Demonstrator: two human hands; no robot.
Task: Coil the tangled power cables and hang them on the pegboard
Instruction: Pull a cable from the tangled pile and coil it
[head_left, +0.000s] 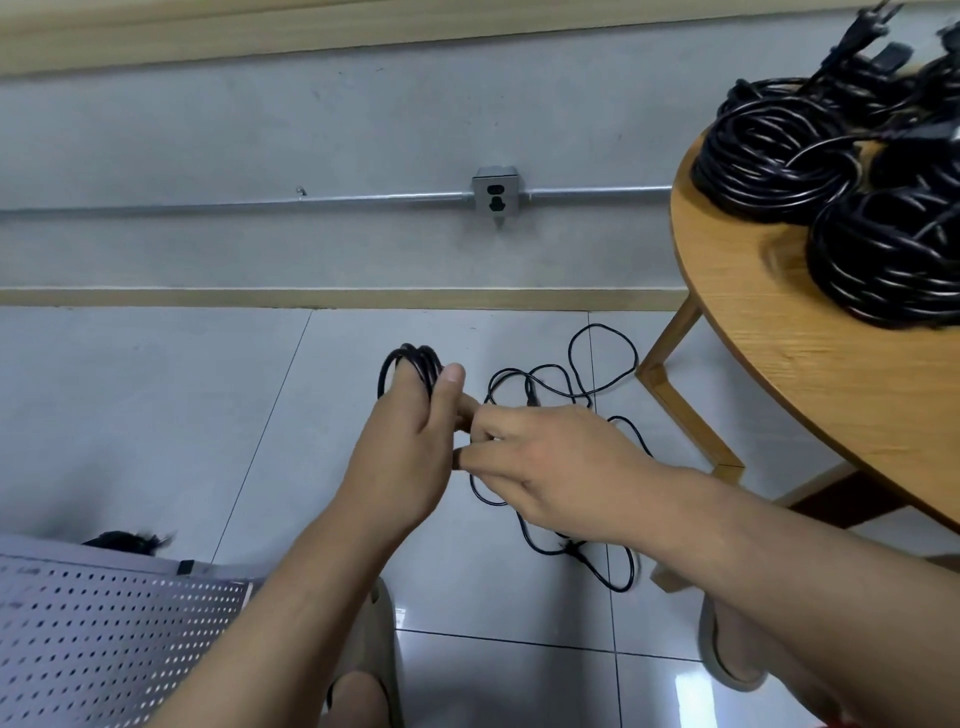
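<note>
- At the lower left edge, nearest the camera: grey perforated pegboard (104, 629), lying flat, well apart from the cables.
- On the floor tiles below the arms: two feet in beige slippers (387, 644).
- Left hand (410, 447): grip clenched on a small black coil (413, 361), thumb raised against the loops, which stick out above the fingers.
- Right hand (550, 467): touching the left, fingers curled, grip pinching the strand that leads off the coil; the exact contact is hidden by the knuckles.
- Just beyond and under the right hand: loose cable (530, 396), tangled in open loops on the floor, reaching the bench leg.
- Right: round wooden bench (769, 374), carrying several black coiled cables (774, 156) piled together, plugs sticking up at the back.
- Far wall: metal outlet box (496, 196) on a horizontal conduit.
</note>
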